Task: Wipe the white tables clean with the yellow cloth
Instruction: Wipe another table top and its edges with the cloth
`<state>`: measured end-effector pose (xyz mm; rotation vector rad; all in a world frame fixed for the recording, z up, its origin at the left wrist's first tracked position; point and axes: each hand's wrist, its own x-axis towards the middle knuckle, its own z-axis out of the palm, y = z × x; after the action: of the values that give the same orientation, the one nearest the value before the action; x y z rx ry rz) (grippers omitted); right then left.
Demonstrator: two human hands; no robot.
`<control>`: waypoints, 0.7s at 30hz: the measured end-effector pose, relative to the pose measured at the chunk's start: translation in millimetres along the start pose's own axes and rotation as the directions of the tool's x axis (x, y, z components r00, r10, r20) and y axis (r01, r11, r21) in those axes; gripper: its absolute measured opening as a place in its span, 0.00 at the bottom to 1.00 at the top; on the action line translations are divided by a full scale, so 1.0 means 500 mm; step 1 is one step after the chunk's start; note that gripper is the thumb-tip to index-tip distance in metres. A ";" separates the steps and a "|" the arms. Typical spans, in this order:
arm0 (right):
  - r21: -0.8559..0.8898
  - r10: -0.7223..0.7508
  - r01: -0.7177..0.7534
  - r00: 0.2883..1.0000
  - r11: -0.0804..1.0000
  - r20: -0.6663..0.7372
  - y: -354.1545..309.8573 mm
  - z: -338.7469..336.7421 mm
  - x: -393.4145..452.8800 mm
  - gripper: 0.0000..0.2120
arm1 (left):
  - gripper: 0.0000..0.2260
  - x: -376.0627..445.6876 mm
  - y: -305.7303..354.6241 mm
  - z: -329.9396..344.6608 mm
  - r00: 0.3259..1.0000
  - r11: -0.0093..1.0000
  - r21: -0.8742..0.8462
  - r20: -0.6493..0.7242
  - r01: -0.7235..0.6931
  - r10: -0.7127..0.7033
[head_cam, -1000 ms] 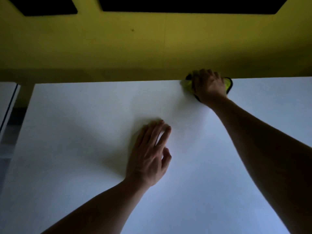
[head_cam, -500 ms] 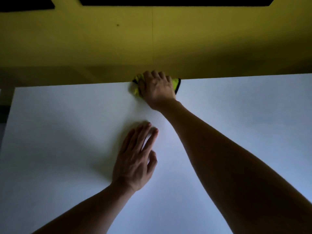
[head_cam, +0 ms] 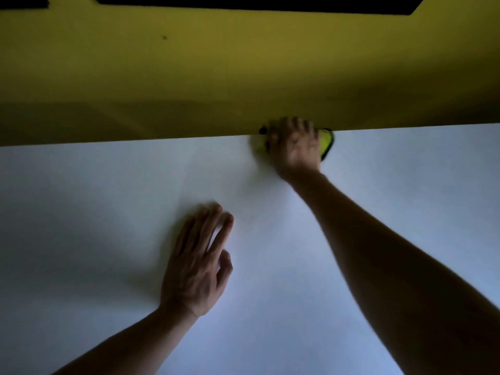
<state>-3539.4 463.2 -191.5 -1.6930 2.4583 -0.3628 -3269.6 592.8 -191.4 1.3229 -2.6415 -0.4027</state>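
The white table [head_cam: 108, 212] fills the lower part of the head view. At its far edge lies the yellow cloth [head_cam: 326, 142] with a dark trim, mostly hidden under my right hand [head_cam: 295, 148]. That hand grips the cloth with its fingers curled over it and holds it against the tabletop by the yellow wall. My left hand [head_cam: 197, 266] rests flat on the table nearer to me, fingers straight and slightly spread, holding nothing.
A yellow wall [head_cam: 243, 77] rises directly behind the table's far edge. Dark openings [head_cam: 257, 2] run along the top of the wall. The room is dim.
My right hand slid the cloth left along the far edge, then back to the right. My left hand stayed flat on the table. The view shifted, and the table's left edge has left the frame.
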 end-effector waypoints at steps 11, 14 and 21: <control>0.051 -0.170 0.169 0.985 0.984 0.017 0.059 -0.017 0.000 0.16 | 0.26 0.002 -0.006 0.004 0.998 0.999 0.021 -0.044 -0.042 0.043; 0.010 -0.111 0.111 0.994 0.994 -0.007 0.207 -0.056 0.013 0.19 | 0.26 0.002 -0.001 0.003 0.998 0.998 0.035 -0.043 -0.047 0.048; -0.025 0.070 -0.071 0.997 0.997 -0.027 0.215 -0.058 0.025 0.19 | 0.25 0.006 0.027 -0.004 1.000 0.985 0.169 -0.021 0.015 -0.012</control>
<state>-3647.9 491.9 -192.5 -1.6166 2.5447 -0.3486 -3281.4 597.8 -185.4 1.3848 -2.7028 -0.1678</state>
